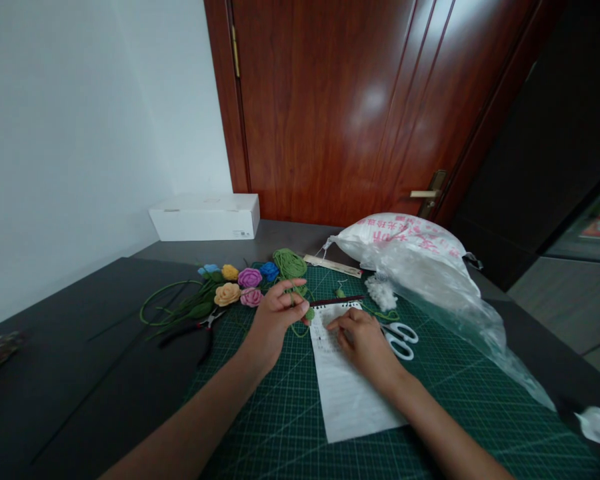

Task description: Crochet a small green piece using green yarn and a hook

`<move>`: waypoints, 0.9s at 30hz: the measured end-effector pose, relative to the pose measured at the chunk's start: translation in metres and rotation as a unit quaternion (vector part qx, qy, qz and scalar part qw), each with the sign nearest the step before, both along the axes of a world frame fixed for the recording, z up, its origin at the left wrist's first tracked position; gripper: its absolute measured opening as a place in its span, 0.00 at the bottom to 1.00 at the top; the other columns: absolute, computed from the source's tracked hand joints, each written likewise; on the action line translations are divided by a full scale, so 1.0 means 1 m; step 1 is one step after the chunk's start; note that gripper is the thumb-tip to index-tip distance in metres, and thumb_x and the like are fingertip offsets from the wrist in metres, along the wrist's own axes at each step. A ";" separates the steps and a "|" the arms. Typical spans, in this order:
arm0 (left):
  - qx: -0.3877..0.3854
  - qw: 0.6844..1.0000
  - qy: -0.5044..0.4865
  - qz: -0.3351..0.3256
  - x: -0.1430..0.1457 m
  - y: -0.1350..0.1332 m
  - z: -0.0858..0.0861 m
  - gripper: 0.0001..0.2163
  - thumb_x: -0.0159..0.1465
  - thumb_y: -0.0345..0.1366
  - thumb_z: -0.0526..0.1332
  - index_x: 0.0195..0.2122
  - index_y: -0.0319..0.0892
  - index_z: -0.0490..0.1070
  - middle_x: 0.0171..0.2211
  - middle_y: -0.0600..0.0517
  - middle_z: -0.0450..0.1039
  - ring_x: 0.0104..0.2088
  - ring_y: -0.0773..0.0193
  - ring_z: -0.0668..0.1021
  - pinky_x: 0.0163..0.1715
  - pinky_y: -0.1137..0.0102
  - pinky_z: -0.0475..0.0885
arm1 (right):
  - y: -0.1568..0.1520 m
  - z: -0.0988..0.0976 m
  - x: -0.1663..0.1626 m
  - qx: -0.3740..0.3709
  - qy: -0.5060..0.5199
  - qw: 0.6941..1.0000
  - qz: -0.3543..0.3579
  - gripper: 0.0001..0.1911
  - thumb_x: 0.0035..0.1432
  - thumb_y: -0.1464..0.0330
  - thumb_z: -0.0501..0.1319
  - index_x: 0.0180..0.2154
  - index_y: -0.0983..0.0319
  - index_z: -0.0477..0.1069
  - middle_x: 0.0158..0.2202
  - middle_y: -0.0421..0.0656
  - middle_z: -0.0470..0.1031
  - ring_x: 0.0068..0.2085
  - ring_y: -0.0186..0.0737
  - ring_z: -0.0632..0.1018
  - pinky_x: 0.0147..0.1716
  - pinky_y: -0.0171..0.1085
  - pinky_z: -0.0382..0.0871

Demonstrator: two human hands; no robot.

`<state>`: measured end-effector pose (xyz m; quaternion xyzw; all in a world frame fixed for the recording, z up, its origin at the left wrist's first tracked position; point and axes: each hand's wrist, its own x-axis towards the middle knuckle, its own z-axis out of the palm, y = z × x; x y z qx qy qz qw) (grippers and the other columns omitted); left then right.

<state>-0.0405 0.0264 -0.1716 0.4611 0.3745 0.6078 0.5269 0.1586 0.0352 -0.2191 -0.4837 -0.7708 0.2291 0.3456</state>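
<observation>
My left hand point(283, 308) is pinched around a small green crochet piece point(309, 314), with green yarn running over its fingers. A thin dark-red stick, seemingly a crochet hook point(337, 301), extends rightward from the fingertips above the notepad sheet point(355, 393). My right hand point(363, 337) rests on the sheet, its index finger stretched out to the handwriting near the top and the other fingers loosely bent. I see nothing in it. White-handled scissors point(401, 339) lie just right of that hand, their blades partly hidden. A ball of green yarn point(289, 264) sits beyond my left hand.
Several crocheted flowers point(250, 277) with green stems and black-handled pliers point(207, 323) lie left. White stuffing point(381, 293), a ruler point(333, 265) and a large plastic bag point(410, 243) are at the right and back. A white box point(205, 217) stands behind; a green cutting mat point(270, 413) lies underneath.
</observation>
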 end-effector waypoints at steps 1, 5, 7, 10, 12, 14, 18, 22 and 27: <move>-0.003 1.000 -0.001 -0.001 0.000 0.000 0.000 0.20 0.54 0.31 0.73 0.48 0.38 0.75 0.24 0.56 0.75 0.24 0.65 0.76 0.30 0.69 0.71 | 0.000 -0.001 0.000 0.000 -0.010 1.000 -0.007 0.18 0.52 0.80 0.61 0.37 0.56 0.83 0.38 0.48 0.77 0.44 0.51 0.75 0.48 0.49 0.60; -0.008 1.000 -0.002 -0.009 -0.001 0.000 0.000 0.20 0.55 0.30 0.72 0.49 0.37 0.74 0.24 0.57 0.75 0.25 0.66 0.76 0.30 0.69 0.71 | 0.003 -0.008 0.002 -0.004 -0.008 1.000 -0.024 0.17 0.52 0.80 0.61 0.38 0.57 0.82 0.39 0.48 0.77 0.45 0.52 0.75 0.50 0.50 0.60; -0.008 1.000 0.000 -0.014 -0.001 0.000 0.000 0.20 0.55 0.30 0.71 0.49 0.37 0.73 0.24 0.57 0.74 0.24 0.66 0.75 0.30 0.69 0.71 | 0.005 -0.011 0.004 -0.005 0.017 1.000 -0.025 0.14 0.52 0.79 0.62 0.37 0.58 0.81 0.39 0.48 0.77 0.45 0.52 0.75 0.50 0.51 0.61; -0.007 1.000 0.006 -0.028 0.000 -0.001 -0.001 0.20 0.56 0.29 0.71 0.50 0.38 0.73 0.23 0.58 0.73 0.24 0.66 0.75 0.30 0.69 0.71 | 0.010 -0.013 0.004 -0.012 0.084 0.996 -0.002 0.11 0.56 0.73 0.62 0.41 0.60 0.78 0.37 0.48 0.76 0.41 0.50 0.76 0.47 0.49 0.67; -0.006 0.999 0.011 -0.043 0.003 -0.002 0.000 0.21 0.56 0.30 0.72 0.50 0.38 0.73 0.23 0.58 0.73 0.24 0.65 0.75 0.30 0.68 0.71 | 0.012 -0.011 0.002 -0.024 0.144 0.989 0.036 0.14 0.61 0.66 0.60 0.49 0.60 0.74 0.35 0.46 0.76 0.36 0.46 0.77 0.40 0.45 0.71; -0.004 0.998 0.015 -0.062 0.006 -0.005 0.000 0.21 0.55 0.30 0.72 0.50 0.38 0.73 0.22 0.58 0.73 0.24 0.65 0.74 0.29 0.68 0.71 | 0.013 -0.007 0.000 -0.037 0.199 0.976 0.080 0.18 0.64 0.60 0.58 0.53 0.59 0.70 0.33 0.42 0.75 0.32 0.42 0.76 0.34 0.41 0.72; -0.003 0.996 0.016 -0.090 0.011 -0.009 0.001 0.21 0.55 0.30 0.72 0.50 0.37 0.73 0.22 0.58 0.73 0.24 0.65 0.74 0.28 0.69 0.70 | 0.009 0.005 -0.004 -0.053 0.267 0.951 0.145 0.17 0.62 0.52 0.61 0.44 0.57 0.73 0.30 0.40 0.73 0.30 0.39 0.75 0.31 0.39 0.72; -0.001 0.995 0.010 -0.094 0.010 -0.011 0.001 0.20 0.57 0.29 0.71 0.51 0.38 0.72 0.24 0.58 0.73 0.25 0.66 0.75 0.30 0.70 0.69 | -0.002 0.018 -0.007 -0.069 0.292 0.937 0.179 0.16 0.59 0.53 0.66 0.41 0.58 0.75 0.34 0.42 0.77 0.34 0.40 0.78 0.34 0.39 0.72; 0.002 0.993 -0.011 -0.116 0.014 -0.015 0.003 0.21 0.58 0.30 0.71 0.52 0.39 0.71 0.25 0.57 0.75 0.26 0.65 0.76 0.33 0.68 0.69 | -0.012 0.028 -0.011 -0.080 0.324 0.930 0.154 0.11 0.64 0.58 0.65 0.39 0.59 0.76 0.32 0.41 0.77 0.34 0.38 0.77 0.36 0.37 0.72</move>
